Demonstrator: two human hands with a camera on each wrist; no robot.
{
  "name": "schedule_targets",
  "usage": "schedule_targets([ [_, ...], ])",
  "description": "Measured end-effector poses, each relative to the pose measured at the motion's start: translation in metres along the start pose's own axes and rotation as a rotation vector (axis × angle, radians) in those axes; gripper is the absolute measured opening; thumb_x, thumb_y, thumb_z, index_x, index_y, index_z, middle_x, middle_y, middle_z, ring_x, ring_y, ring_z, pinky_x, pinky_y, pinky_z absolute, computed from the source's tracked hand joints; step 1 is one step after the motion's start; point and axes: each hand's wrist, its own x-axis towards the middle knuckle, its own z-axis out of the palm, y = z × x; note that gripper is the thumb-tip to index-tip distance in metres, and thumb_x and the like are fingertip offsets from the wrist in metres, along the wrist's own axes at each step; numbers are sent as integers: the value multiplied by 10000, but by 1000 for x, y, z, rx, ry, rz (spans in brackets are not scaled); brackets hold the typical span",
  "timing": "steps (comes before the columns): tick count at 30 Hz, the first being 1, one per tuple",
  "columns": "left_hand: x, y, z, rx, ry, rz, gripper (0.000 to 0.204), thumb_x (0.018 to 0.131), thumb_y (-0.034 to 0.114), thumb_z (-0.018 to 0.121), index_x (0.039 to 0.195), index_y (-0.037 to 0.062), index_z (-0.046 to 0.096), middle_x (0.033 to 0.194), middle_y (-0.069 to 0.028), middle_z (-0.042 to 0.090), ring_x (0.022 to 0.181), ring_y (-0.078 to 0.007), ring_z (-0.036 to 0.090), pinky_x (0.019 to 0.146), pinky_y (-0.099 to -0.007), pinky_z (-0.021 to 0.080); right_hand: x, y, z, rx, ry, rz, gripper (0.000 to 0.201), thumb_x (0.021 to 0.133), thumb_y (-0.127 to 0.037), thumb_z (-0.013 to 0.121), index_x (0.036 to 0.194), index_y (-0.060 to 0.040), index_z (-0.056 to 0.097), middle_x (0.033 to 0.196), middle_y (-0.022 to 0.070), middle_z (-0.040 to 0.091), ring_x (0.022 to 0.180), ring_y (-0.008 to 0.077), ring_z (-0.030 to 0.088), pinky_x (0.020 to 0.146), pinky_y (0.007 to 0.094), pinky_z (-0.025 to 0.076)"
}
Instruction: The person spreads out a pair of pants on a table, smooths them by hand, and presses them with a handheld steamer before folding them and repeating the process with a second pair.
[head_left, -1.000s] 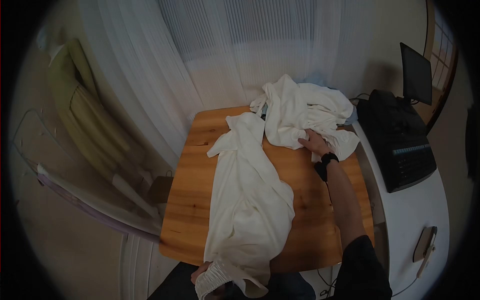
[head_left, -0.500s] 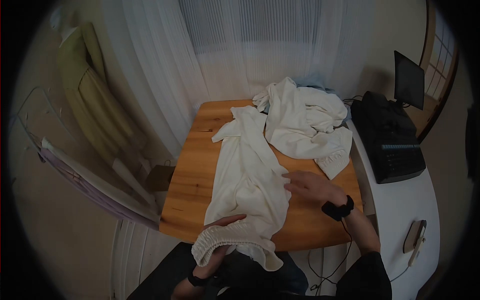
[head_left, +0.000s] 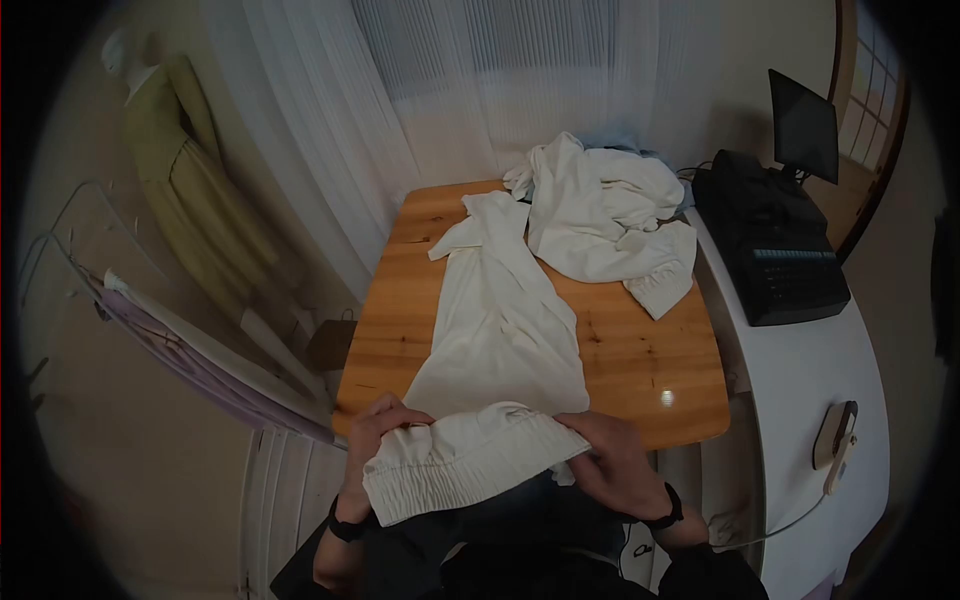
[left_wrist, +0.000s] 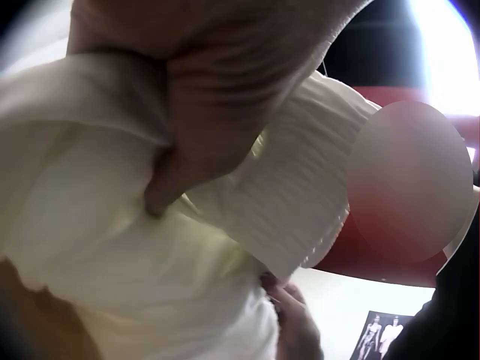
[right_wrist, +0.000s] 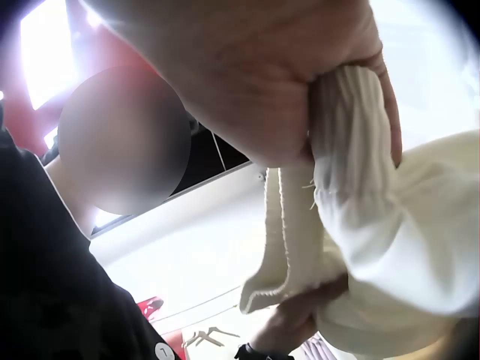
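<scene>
White trousers (head_left: 505, 340) lie lengthwise on the wooden table, their legs toward the far edge. The gathered elastic waistband (head_left: 460, 478) is lifted off the near edge, above the person's lap. At its left end my left hand (head_left: 378, 440) grips the cloth; the thumb (left_wrist: 178, 180) presses on it in the left wrist view. My right hand (head_left: 615, 460) pinches the other end, and in the right wrist view the ribbed band (right_wrist: 349, 135) runs between thumb and fingers. Between the two hands the band is spread sideways.
Another white garment with a gathered band (head_left: 590, 220) is heaped at the back right, over blue cloth (head_left: 625, 140). To the right, a white desk (head_left: 800, 400) holds a black keyboard machine (head_left: 770, 250). A clothes rack (head_left: 190, 370) and a dressed mannequin (head_left: 190, 170) stand left.
My right hand has left the heaped garment, come back toward the body and taken hold of the waistband's right end. My left hand moved from inside the band to grip its left end.
</scene>
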Motion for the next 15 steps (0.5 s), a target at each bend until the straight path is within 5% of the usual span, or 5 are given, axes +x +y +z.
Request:
schedule_targets([
  [5,-33,-50,-31,-12,271,-75,131,766,92,759,854,21,693,866,-46,626,815,-170,613,757,-278,475,-3,-31,17,-220,-311,-133,387,880,-125,689,1231,-10,571,705,82,597,653,280,641,558,401,485],
  [7,-45,-68,-43,-162,413,47,165,788,120,757,771,27,622,911,-72,677,909,-174,639,814,-282,481,-15,-19,42,-157,-641,-121,302,934,-212,670,1127,-1,573,662,83,570,630,277,634,535,413,463],
  [13,-93,-65,-62,-151,415,-71,153,791,118,728,747,34,607,724,-68,653,728,-167,633,688,-290,481,-11,-29,121,-194,-945,-97,436,964,-333,649,1221,5,551,793,117,639,707,301,661,581,406,512],
  [14,-100,-67,-66,-106,402,-125,154,773,119,730,738,34,606,699,-59,635,675,-161,614,652,-287,467,-10,-33,136,-195,-940,-99,436,964,-333,649,1221,5,551,793,117,639,707,301,661,581,406,512],
  [15,-105,-69,-69,-62,385,-183,156,755,120,732,728,33,605,674,-49,617,623,-156,594,616,-285,454,-11,-38,152,-49,-641,-119,523,960,-342,662,1306,16,503,919,146,644,811,307,667,658,404,537],
])
